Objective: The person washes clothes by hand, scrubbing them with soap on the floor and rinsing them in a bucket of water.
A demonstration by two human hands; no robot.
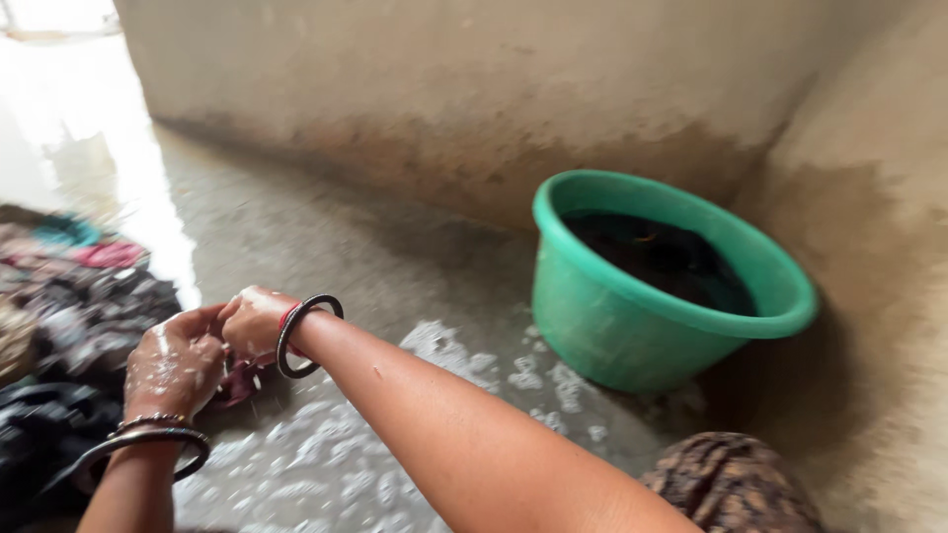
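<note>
Patterned brown fabric over knee nearest, bottom right. Left hand, soapy, and right hand pressed together, fingers clenched on small dark reddish wet cloth over foamy concrete floor. Heap of mixed coloured laundry at left. Farther right, green round plastic tub holding dark wet clothes, near stained wall corner.

Daylight glare blown out at 10 o'clock on wet concrete floor; clothes pile motion-blurred; corner at 3 o'clock shadowed.
</note>
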